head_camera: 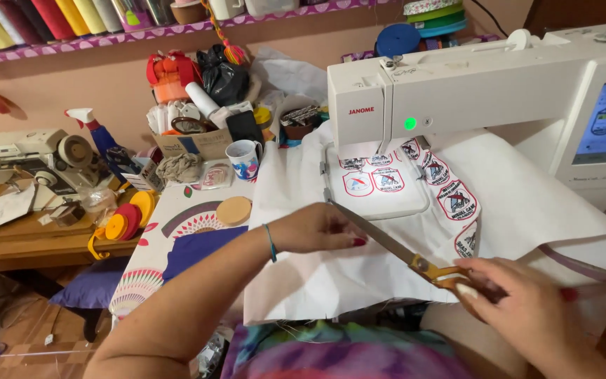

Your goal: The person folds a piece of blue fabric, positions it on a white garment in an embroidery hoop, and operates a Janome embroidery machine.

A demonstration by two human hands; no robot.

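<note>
I am gripping the scissors in my right hand, left hand flat pinning the white fabric, keeping it taut

Long scissors with orange handles (blades pointing up-left) across white fabric with embroidered badges, spread flat.

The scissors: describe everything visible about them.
The long scissors with silver metal blades and orange-gold handles lie nearly flat over the white fabric sheet, blades shut or almost so, tips pointing up-left toward the embroidery hoop. The right hand grips the handles; the left hand rests on the fabric beside the blades.
</note>
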